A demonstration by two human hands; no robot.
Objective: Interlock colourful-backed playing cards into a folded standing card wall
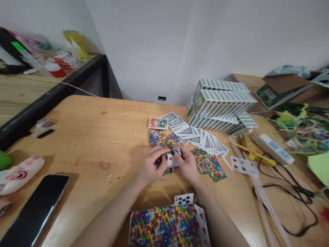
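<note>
Tallied: two hands (pixel 151 163), one phone (pixel 36 210), one white power strip (pixel 273 149).
Counted among cards (pixel 189 131) too overlapped to total: one ten of clubs (pixel 184 199), three columns of colourful patterned backs (pixel 165 221).

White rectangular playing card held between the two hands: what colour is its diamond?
The diamond is red, showing best in the head view.

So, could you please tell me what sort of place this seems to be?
Probably a small craft workspace, judging by the spread playing cards, stacked boxes and yellow corded tool.
</note>
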